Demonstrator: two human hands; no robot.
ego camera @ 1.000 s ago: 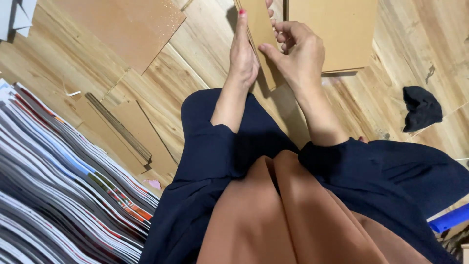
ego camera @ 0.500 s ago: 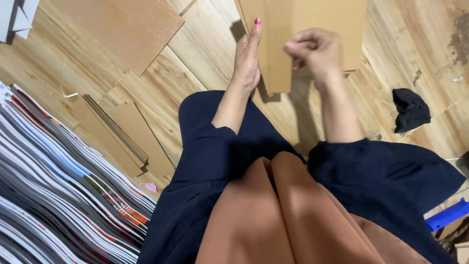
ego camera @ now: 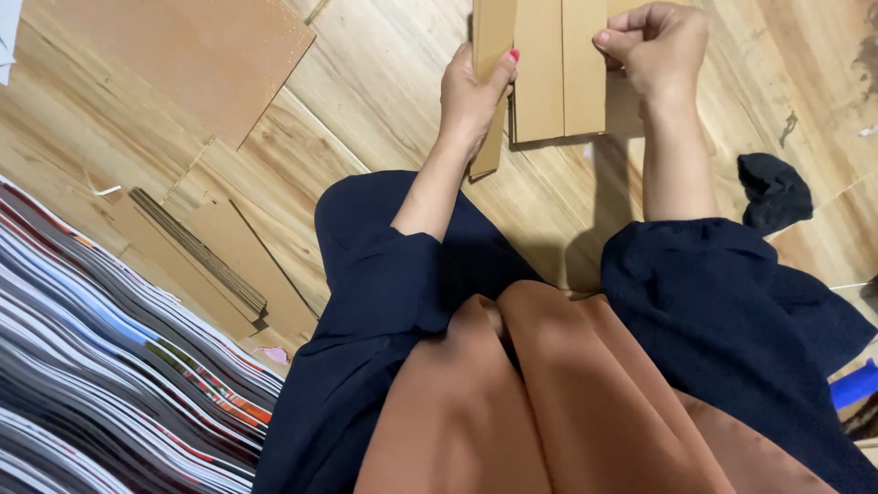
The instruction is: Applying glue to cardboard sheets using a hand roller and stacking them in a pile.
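The cardboard piece (ego camera: pixel 549 73) sits at the top centre of the frame, held above the wooden floor (ego camera: pixel 366 101), and it now shows parallel creases dividing it into long panels. A second ago it was a narrow folded strip gripped close between both hands; since then it has opened out wider, and the two hands have moved apart to its opposite edges. The left hand (ego camera: pixel 471 96) clasps the left panel, fingers curled behind it and the thumb pressed over the front, so that panel bends away from the others. The right hand (ego camera: pixel 654 46) is closed into a loose fist at the right edge, fingertips pinching the outer panel. By the look of it, the folding along the creases is well under way, not finished. A stack of flat cardboard pieces (ego camera: pixel 206 252) lies at centre left, a larger brown sheet (ego camera: pixel 192 55) at upper left, and a dark cloth (ego camera: pixel 773 187) at right.
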